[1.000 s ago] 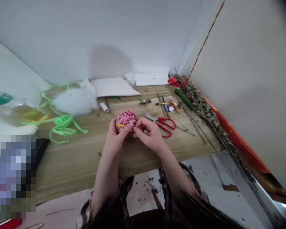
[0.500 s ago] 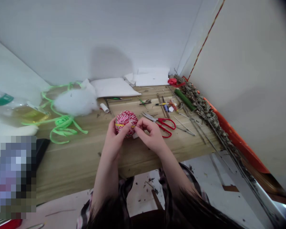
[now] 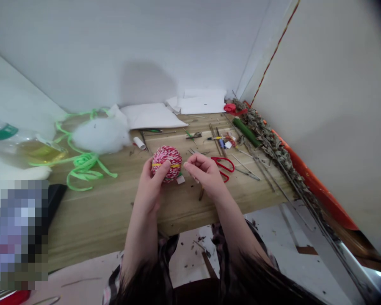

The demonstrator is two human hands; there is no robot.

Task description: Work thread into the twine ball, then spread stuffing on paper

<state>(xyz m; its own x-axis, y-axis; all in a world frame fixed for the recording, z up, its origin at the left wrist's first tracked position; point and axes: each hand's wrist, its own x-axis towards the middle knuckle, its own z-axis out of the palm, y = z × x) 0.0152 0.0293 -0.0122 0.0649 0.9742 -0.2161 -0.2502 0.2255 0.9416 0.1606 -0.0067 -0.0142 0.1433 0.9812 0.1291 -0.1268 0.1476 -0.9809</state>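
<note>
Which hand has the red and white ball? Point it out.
The left hand: its thumb lies across the ball. The right hand is apart from it, partly covering the red-handled scissors.

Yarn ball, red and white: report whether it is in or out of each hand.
In the left hand, whose thumb lies across the yarn ball; out of the right hand, with a narrow gap between.

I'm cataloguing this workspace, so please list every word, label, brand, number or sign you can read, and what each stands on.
No text can be read.
Green band label on the clear plastic bottle of yellow liquid: any lettering is too blurred.
Small white tag by the round red-and-white yarn ball: too small to tell.
Flat black-edged object, lower left: pixelated, unreadable.
</note>
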